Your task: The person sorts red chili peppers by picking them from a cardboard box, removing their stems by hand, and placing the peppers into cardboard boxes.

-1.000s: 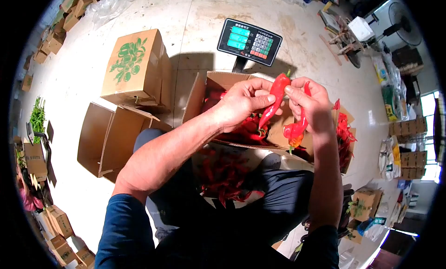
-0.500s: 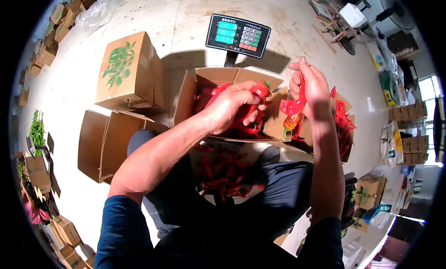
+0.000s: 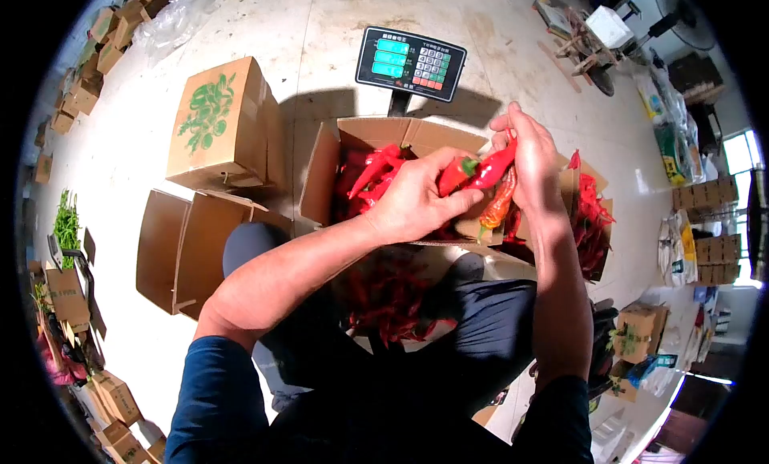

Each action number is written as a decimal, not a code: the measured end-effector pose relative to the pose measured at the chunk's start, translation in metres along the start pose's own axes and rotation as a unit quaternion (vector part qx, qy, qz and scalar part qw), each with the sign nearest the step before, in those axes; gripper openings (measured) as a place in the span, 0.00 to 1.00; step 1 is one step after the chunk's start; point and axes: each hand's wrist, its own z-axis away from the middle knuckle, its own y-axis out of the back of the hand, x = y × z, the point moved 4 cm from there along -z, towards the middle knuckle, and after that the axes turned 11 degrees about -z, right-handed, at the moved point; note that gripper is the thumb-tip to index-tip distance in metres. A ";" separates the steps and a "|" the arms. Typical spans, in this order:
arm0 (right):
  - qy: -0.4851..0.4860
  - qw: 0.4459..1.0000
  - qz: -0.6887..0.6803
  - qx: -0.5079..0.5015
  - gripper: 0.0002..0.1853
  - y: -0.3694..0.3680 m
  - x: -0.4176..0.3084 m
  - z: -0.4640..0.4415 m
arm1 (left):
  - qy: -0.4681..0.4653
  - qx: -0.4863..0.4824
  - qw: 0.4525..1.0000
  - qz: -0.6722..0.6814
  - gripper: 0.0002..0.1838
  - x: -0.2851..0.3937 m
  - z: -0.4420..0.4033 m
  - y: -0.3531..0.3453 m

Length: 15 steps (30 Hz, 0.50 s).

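My left hand [image 3: 420,193] is closed on red peppers [image 3: 458,175], one with its green stem end facing up, over the open cardboard box [image 3: 320,175]. My right hand [image 3: 530,155] curls around another red pepper and an orange-red one [image 3: 501,201] that hangs below its palm. The two hands are close together, with a red pepper between them. Inside the box lie several red peppers [image 3: 375,174], partly hidden by my left hand and forearm.
A scale display [image 3: 410,63] stands behind the box. A printed closed carton [image 3: 216,123] and an open empty carton [image 3: 160,244] are at the left. More red peppers [image 3: 593,215] fill a box at the right; others [image 3: 392,300] lie between my legs. A fan [image 3: 681,19] is at the upper right.
My left hand dipped into the box and came up beside my right hand with red peppers. Earlier it held one long pepper by the right fingers. The view has shifted slightly.
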 end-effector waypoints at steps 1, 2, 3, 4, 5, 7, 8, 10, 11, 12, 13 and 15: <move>-0.025 0.999 0.025 -0.008 0.18 -0.002 -0.012 0.006 | 0.042 -0.015 0.996 0.081 0.15 -0.004 -0.001 0.000; -0.031 0.999 -0.008 -0.036 0.18 0.000 -0.013 0.006 | 0.084 -0.030 0.983 0.161 0.12 -0.007 -0.002 0.000; -0.037 0.996 -0.041 -0.064 0.17 0.002 -0.015 0.005 | 0.104 -0.035 0.968 0.225 0.09 -0.008 -0.005 0.001; -0.043 0.992 -0.073 -0.092 0.17 0.004 -0.016 0.004 | 0.110 -0.039 0.963 0.242 0.10 -0.012 -0.009 0.004; -0.039 0.987 -0.079 -0.133 0.15 0.004 -0.018 0.006 | 0.145 -0.036 0.941 0.304 0.11 -0.017 -0.010 0.007; -0.037 0.982 -0.052 -0.180 0.15 0.002 -0.021 0.009 | 0.179 -0.033 0.910 0.373 0.12 -0.020 -0.012 0.011; -0.036 0.978 -0.039 -0.203 0.15 0.000 -0.022 0.010 | 0.178 -0.036 0.906 0.381 0.12 -0.018 -0.012 0.013; -0.026 0.979 -0.019 -0.201 0.16 -0.001 -0.023 0.011 | 0.175 -0.045 0.904 0.389 0.12 -0.015 -0.012 0.016; -0.021 0.982 0.003 -0.187 0.15 -0.003 -0.024 0.013 | 0.172 -0.051 0.904 0.387 0.13 -0.013 -0.011 0.017; -0.016 0.985 0.024 -0.173 0.15 -0.004 -0.025 0.013 | 0.169 -0.058 0.905 0.385 0.13 -0.012 -0.011 0.017; -0.002 0.985 0.033 -0.171 0.14 -0.004 -0.024 0.012 | 0.168 -0.065 0.902 0.391 0.13 -0.012 -0.011 0.017; 0.028 0.984 0.052 -0.167 0.12 -0.002 -0.023 0.010 | 0.167 -0.080 0.897 0.402 0.13 -0.011 -0.011 0.017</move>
